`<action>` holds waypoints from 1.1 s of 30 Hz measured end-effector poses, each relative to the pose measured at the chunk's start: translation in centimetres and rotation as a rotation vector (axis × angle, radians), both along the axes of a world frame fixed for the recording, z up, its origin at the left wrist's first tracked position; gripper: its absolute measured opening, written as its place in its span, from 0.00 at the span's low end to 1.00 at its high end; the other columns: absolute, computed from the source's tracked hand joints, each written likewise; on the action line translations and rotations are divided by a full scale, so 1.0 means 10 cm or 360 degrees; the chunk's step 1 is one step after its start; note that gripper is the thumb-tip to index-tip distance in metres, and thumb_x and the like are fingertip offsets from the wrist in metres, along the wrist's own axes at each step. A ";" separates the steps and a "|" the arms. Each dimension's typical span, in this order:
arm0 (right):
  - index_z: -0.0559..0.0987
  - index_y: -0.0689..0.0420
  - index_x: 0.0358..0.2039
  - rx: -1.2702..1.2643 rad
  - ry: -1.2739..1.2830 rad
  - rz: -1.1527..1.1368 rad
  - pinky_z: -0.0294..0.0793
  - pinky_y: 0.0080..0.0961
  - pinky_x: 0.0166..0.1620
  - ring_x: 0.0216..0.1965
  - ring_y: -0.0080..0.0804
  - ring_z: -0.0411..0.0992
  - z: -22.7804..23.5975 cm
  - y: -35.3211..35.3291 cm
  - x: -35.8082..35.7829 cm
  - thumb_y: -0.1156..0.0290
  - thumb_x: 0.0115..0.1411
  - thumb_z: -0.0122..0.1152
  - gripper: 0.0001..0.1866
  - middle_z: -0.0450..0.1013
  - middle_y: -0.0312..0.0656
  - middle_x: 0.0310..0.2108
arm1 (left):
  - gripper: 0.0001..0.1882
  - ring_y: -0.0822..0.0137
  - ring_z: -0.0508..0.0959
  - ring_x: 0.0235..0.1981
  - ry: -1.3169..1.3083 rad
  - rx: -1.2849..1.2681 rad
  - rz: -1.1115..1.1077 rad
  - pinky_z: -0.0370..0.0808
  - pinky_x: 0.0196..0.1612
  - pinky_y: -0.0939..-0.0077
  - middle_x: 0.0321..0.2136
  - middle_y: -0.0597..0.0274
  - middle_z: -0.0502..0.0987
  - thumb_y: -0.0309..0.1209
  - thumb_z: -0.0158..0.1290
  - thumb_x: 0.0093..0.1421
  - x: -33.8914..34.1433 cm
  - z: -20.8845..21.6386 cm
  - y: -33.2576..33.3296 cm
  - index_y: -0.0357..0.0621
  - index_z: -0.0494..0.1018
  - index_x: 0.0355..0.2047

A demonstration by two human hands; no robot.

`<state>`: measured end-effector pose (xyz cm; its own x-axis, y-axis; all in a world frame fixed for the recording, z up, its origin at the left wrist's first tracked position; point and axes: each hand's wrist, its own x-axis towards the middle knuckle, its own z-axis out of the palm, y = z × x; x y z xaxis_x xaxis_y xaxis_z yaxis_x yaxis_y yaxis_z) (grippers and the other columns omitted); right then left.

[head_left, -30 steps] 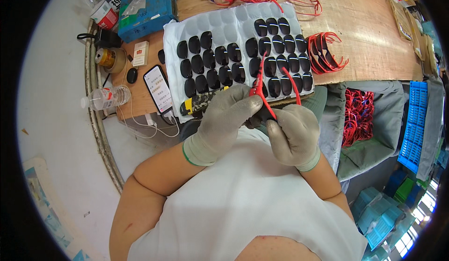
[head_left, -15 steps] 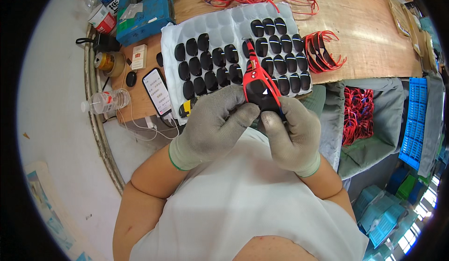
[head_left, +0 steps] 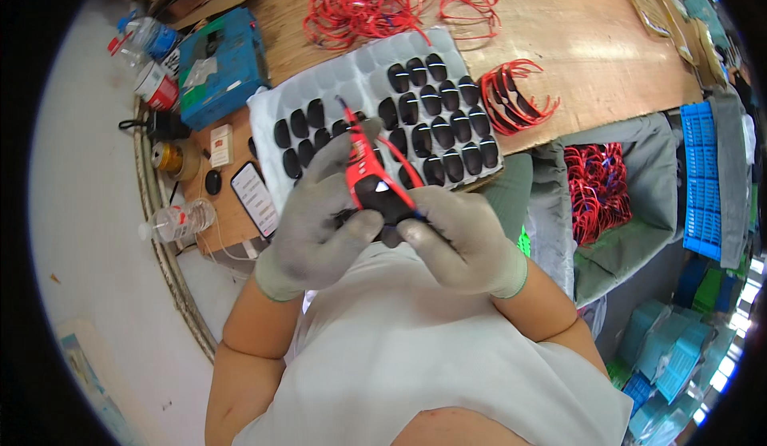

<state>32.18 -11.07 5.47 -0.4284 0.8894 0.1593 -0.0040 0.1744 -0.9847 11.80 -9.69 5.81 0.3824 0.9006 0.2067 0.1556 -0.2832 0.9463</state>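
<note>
Call the glasses the middle of the clock, with 12 pointing away from the wearer. So the red-and-black sunglasses (head_left: 369, 184) are up between both hands, in front of the white shirt (head_left: 447, 342), tilted, with one side arm poking out toward 11. Left hand (head_left: 313, 216), in a grey glove, is at 8: thumb clamped on the near end of the glasses, fingers wrapped round behind. Right hand (head_left: 465, 234), gloved the same, is at 4 with thumb and curled fingers pinched on the other end. Can't tell how hard either one's squeezing, or what the hidden fingertips are up to back there. My two cents: press close to the rim rather than mid-lens, back it up with fingers directly behind the thumbs, and keep the pull even, cos a thin frame like that could probably twist if one side wins. I'd keep the loose side arm off the sleeve side too. Past the hands, at 12, there's a white tray (head_left: 339, 69) with rows of dark lenses (head_left: 431, 99). Phone (head_left: 254, 198) lies at 9, stacked red glasses (head_left: 523, 114) at 2. Further out: clear bottle (head_left: 185, 221) at 9, blue box (head_left: 228, 87) at 10, tangled red frames (head_left: 363, 3) at 12, grey-lined bin (head_left: 631, 262) at 3.
</note>
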 end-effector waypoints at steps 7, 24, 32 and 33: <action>0.75 0.63 0.35 0.0171 -0.0181 -0.0105 0.68 0.39 0.26 0.22 0.49 0.70 -0.35 0.22 0.23 0.78 0.60 0.59 0.04 0.68 0.49 0.20 | 0.12 0.38 0.65 0.65 0.0348 0.0068 -0.0066 0.63 0.65 0.56 0.64 0.26 0.61 0.24 0.51 0.59 0.14 -0.04 0.27 0.30 0.77 0.40; 0.75 0.60 0.34 -0.0078 -0.1476 -0.0742 0.71 0.53 0.38 0.34 0.63 0.74 -1.58 1.57 1.79 0.64 0.68 0.50 0.12 0.74 0.59 0.27 | 0.27 0.49 0.81 0.46 0.1777 -0.0667 0.0648 0.73 0.49 0.61 0.44 0.44 0.81 0.49 0.52 0.62 -1.18 -1.44 3.28 0.36 0.79 0.46; 0.78 0.62 0.44 0.0355 -0.1607 -0.1004 0.74 0.46 0.44 0.40 0.55 0.77 -1.35 1.61 1.71 0.62 0.67 0.54 0.16 0.78 0.57 0.35 | 0.31 0.60 0.81 0.39 0.1095 -0.1070 0.0966 0.76 0.40 0.67 0.36 0.52 0.80 0.53 0.63 0.54 -1.09 -2.07 3.55 0.36 0.79 0.44; 0.79 0.63 0.46 0.0426 -0.1596 -0.1078 0.75 0.42 0.48 0.43 0.50 0.77 -1.28 1.61 1.68 0.64 0.65 0.58 0.16 0.79 0.54 0.39 | 0.30 0.61 0.81 0.39 0.0871 -0.1138 0.1073 0.77 0.38 0.68 0.35 0.54 0.80 0.52 0.64 0.54 -1.18 -2.08 3.50 0.36 0.79 0.44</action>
